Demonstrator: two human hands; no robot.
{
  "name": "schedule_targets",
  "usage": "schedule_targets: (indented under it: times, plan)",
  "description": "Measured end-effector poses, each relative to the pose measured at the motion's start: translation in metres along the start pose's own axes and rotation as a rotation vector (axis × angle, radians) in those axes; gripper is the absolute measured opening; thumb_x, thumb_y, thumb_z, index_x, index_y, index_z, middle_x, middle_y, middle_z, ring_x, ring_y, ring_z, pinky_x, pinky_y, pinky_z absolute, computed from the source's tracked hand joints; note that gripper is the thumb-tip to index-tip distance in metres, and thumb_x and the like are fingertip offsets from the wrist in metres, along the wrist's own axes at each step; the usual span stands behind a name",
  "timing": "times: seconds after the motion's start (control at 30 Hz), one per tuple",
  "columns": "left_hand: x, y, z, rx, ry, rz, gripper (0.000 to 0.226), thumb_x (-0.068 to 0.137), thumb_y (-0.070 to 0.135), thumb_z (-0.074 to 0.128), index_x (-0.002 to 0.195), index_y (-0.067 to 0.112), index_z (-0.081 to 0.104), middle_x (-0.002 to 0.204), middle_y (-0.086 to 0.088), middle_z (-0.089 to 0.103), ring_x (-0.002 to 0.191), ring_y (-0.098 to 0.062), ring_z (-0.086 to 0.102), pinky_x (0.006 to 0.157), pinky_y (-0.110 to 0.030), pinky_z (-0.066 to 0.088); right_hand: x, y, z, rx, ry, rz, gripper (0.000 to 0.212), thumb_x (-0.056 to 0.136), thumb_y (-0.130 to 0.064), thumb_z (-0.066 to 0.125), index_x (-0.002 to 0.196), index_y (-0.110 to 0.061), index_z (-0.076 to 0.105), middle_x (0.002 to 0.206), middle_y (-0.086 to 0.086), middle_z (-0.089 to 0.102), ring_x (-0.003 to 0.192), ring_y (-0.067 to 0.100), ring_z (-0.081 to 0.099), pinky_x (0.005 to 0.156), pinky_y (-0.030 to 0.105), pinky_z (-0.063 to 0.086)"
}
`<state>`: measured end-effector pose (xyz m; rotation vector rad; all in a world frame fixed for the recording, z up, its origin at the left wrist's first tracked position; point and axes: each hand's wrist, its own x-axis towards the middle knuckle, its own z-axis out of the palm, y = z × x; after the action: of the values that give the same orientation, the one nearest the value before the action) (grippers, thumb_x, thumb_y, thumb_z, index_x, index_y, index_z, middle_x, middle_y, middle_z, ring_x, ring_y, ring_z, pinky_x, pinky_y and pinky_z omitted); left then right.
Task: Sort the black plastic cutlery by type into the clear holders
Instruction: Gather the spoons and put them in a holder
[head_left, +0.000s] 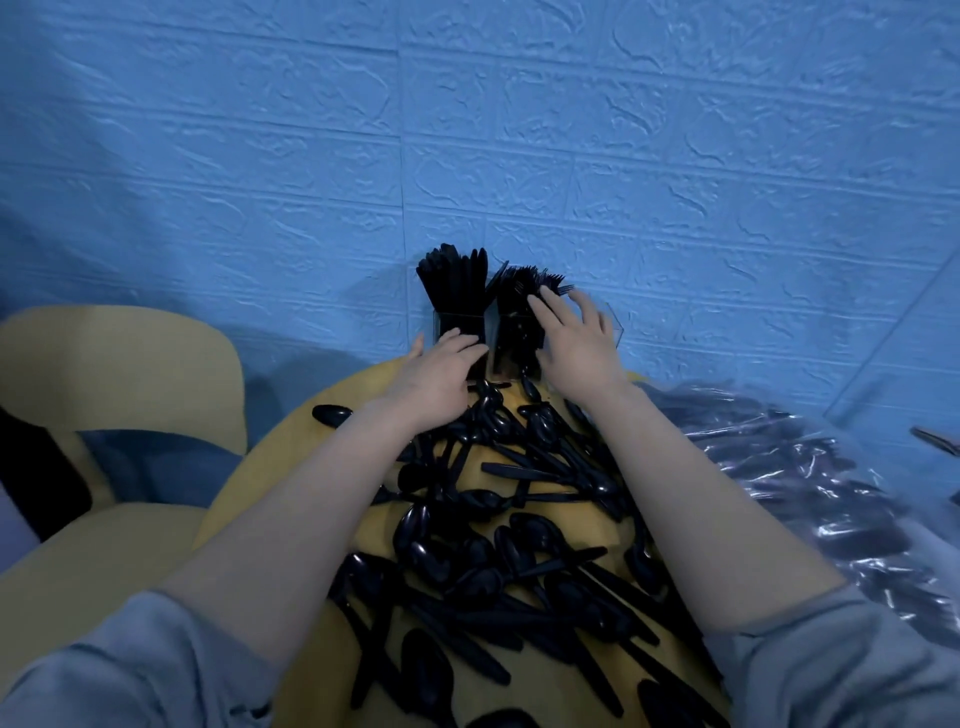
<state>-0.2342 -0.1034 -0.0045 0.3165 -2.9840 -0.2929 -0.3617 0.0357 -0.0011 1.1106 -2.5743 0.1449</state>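
Two clear holders stand at the table's far edge against the blue wall. The left holder (445, 322) is packed with upright black knives (453, 278), and the right holder (506, 332) with black forks (524, 286). My left hand (439, 376) touches the front of the left holder with straight fingers. Fingers spread, my right hand (579, 340) rests on the fork holder and reaches the fork tips. The edge of a third clear holder (614, 325) shows behind my right hand. A loose pile of black spoons and knives (488, 525) covers the yellow table between my forearms.
The round yellow table (270, 467) has bare surface at its left edge. A yellow chair (119, 364) stands to the left. A clear plastic bag of more black cutlery (810, 483) lies at the right. The blue textured wall (467, 130) is directly behind the holders.
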Motion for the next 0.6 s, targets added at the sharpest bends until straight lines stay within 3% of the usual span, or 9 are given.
schedule_targets:
  times: [0.13,0.3,0.43,0.6]
  plan:
    - [-0.029,-0.004,-0.004,-0.123,0.02,-0.041,0.057,0.095,0.004,0.04,0.148,0.018,0.027,0.156,0.001,0.022,0.146,-0.017,0.012,0.117,-0.039,-0.003,-0.02,-0.004,-0.019,0.134,0.057,0.032,0.056,0.097,-0.019,0.044,0.15,-0.02,0.023,0.159,-0.002,0.013,0.145,0.026,0.009,0.116,0.042,0.01]
    - [-0.085,0.023,0.003,-0.262,0.074,0.011,0.048,0.094,0.006,0.047,0.141,0.016,0.043,0.146,-0.001,0.041,0.134,-0.019,0.037,0.115,-0.032,0.023,-0.076,-0.008,-0.037,0.245,0.034,-0.071,0.038,0.095,-0.017,0.05,0.133,-0.013,0.053,0.151,0.005,0.033,0.132,0.03,0.036,0.108,0.041,0.031]
    - [-0.135,0.058,0.015,-0.265,0.026,0.075,0.046,0.097,0.012,0.044,0.142,0.022,0.042,0.145,0.003,0.041,0.132,-0.016,0.039,0.111,-0.028,0.029,-0.124,-0.017,-0.052,0.249,-0.058,-0.163,0.034,0.095,-0.022,0.055,0.127,-0.013,0.059,0.146,0.004,0.04,0.13,0.025,0.04,0.107,0.039,0.032]
    - [-0.186,0.087,0.029,-0.171,0.073,0.1,0.042,0.099,0.016,0.041,0.141,0.021,0.043,0.143,0.004,0.044,0.131,-0.015,0.038,0.107,-0.024,0.029,-0.187,-0.026,-0.064,0.324,-0.125,-0.116,0.031,0.094,-0.026,0.056,0.123,-0.016,0.062,0.13,-0.001,0.054,0.12,0.019,0.05,0.102,0.036,0.041]
